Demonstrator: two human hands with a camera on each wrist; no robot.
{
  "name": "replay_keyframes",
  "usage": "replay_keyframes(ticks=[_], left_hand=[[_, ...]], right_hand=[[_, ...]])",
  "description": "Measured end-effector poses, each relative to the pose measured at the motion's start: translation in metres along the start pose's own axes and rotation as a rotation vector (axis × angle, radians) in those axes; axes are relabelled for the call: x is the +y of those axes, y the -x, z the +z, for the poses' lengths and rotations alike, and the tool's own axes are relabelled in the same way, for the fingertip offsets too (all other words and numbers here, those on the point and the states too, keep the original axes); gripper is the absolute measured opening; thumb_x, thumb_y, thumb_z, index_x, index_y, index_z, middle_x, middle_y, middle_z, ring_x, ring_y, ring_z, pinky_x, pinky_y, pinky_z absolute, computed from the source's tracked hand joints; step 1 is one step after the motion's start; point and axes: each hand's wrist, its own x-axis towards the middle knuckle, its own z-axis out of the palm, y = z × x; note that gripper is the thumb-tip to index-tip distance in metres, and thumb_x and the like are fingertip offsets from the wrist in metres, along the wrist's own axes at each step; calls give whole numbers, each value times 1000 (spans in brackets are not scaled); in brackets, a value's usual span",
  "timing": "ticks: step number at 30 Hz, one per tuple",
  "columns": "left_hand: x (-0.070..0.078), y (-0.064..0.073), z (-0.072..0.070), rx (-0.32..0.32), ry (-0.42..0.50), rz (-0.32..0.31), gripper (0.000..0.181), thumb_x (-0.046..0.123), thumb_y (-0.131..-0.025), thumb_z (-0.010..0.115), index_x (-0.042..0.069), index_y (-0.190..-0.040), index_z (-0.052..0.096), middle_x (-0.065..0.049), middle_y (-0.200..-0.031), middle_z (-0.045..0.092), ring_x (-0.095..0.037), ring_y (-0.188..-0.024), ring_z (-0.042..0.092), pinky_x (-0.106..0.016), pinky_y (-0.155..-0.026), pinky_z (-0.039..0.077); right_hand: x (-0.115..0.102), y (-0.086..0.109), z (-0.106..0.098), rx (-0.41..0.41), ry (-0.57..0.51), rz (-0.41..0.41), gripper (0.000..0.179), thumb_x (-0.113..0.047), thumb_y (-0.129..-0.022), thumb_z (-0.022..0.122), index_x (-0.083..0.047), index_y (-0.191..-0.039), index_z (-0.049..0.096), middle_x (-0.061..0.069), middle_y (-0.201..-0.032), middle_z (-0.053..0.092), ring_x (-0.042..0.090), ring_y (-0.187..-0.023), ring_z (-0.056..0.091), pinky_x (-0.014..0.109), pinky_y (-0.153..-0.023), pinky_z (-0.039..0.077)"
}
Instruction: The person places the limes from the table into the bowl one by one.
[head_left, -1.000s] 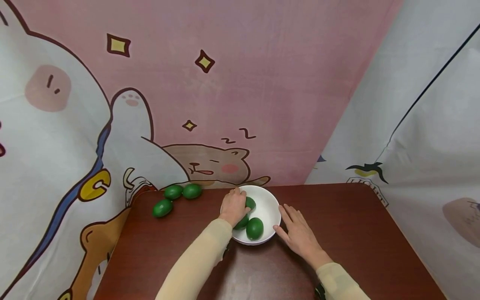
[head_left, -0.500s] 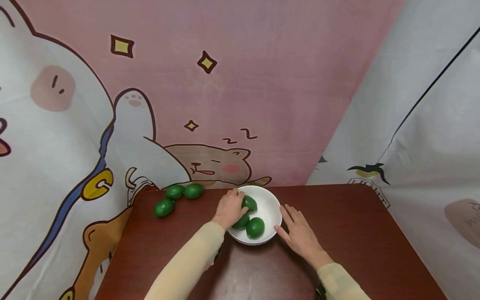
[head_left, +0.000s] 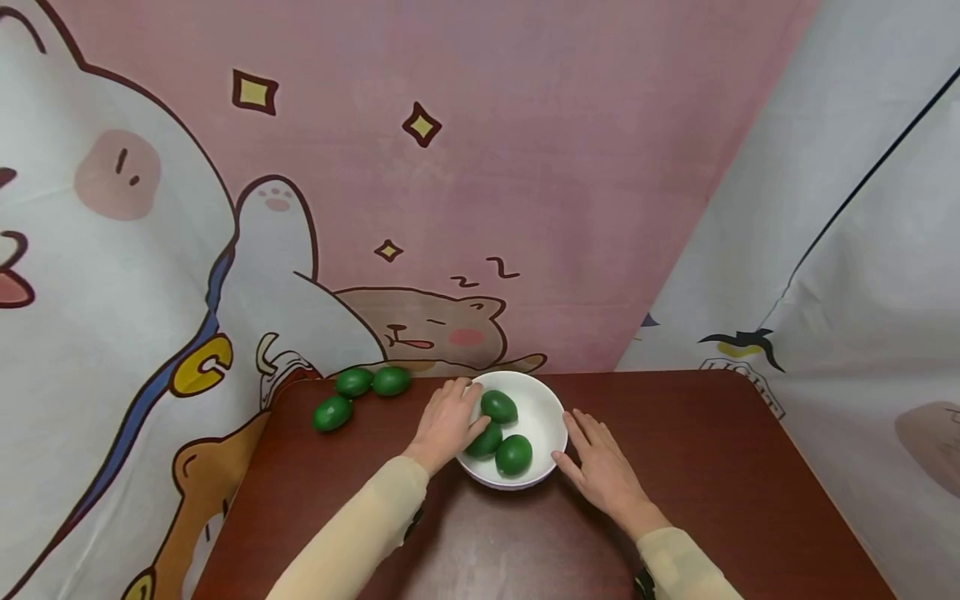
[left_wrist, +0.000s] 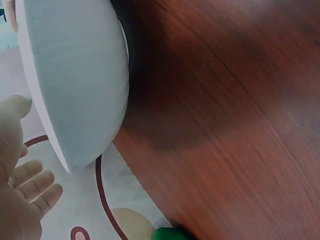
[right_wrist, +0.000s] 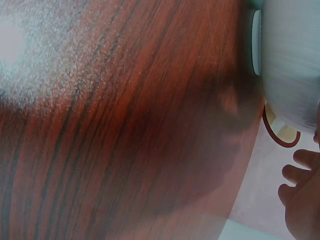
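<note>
A white bowl (head_left: 543,417) stands on the table with three green, lime-like fruits in it: one at the back (head_left: 498,406), one at the left (head_left: 486,442) and one at the front (head_left: 513,456). My left hand (head_left: 446,425) hovers over the bowl's left rim with relaxed fingers and holds nothing. In the left wrist view its thumb is near the bowl's edge (left_wrist: 75,75). My right hand (head_left: 609,477) lies against the bowl's right side with its fingers extended. In the right wrist view several of its fingertips (right_wrist: 300,175) show beside the bowl's outer wall.
Three more green fruits lie at the table's back left: one in front (head_left: 332,413), two behind it (head_left: 354,382) (head_left: 391,381). The dark red-brown table (head_left: 712,467) meets a cartoon-printed cloth (head_left: 570,208) at its back edge.
My left hand has let go of the back fruit in the bowl and drawn back leftward to the rim. The right hand stays by the bowl's right side.
</note>
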Motion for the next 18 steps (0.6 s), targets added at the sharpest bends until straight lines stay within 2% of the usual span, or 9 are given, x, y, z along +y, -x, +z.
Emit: replay_keyframes(ticks=[8, 18], left_hand=[[-4, 8, -4, 22, 38, -29, 62, 40, -97, 72, 10, -147, 54, -13, -143, 55, -30, -128, 53, -50, -107, 46], [-12, 16, -7, 70, 20, -29, 64, 44, -98, 68, 10, -150, 51, -12, -148, 51, -30, -131, 51, -49, -106, 46]], right_hand=[[0, 0, 1, 0, -6, 7, 76, -47, -100, 64, -3, -158, 41, 25, -157, 44, 41, -148, 39, 56, -123, 26], [1, 1, 1, -6, -4, 5, 76, -46, -100, 64, -4, -158, 40, 25, -157, 43, 41, -148, 38, 56, -123, 25]])
